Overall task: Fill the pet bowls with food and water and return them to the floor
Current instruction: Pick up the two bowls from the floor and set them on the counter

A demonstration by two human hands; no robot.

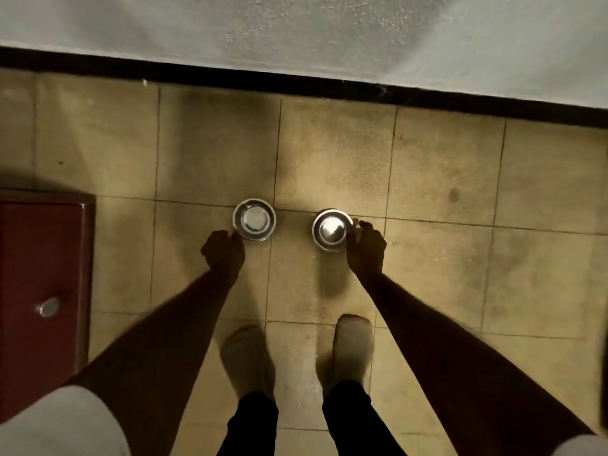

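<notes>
Left hand (223, 250) and right hand (366, 245), fingers curled, apparently pinched two steel bowls' (254, 219) (331, 230) four- and three-o'clock rims above the tiled floor (444, 192).

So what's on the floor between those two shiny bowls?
Nothing: in the head view, only bare tiled floor and a grout line lie between the left bowl and the right bowl. Each hand grips its bowl's outer rim.
</notes>
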